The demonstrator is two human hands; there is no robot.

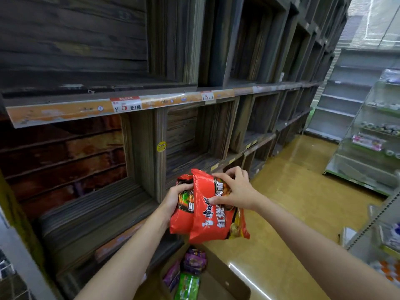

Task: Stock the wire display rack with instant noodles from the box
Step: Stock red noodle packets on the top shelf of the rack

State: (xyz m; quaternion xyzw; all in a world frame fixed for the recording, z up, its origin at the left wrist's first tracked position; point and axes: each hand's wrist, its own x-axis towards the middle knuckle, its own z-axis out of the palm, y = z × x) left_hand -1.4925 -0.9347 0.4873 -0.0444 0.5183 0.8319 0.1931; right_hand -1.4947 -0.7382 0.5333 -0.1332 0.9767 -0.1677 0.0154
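Note:
Two red instant noodle packs [203, 215] are held together in mid-air above the cardboard box [229, 282]. My left hand [176, 197] grips the left side of the packs. My right hand [234, 188] lies on top of the front pack with fingers curled over its upper edge. The open box stands on the floor below and holds purple noodle packs [194, 259] and a green noodle pack [187, 286]. A bit of white wire rack [6, 269] shows at the far left edge, mostly out of view.
Dark wooden shelving [138, 148] with open cubbies runs along the left and back, with orange price strips [125, 106]. A grey metal shelf unit [372, 135] with small goods stands at the right. Yellow floor [298, 191] lies between them.

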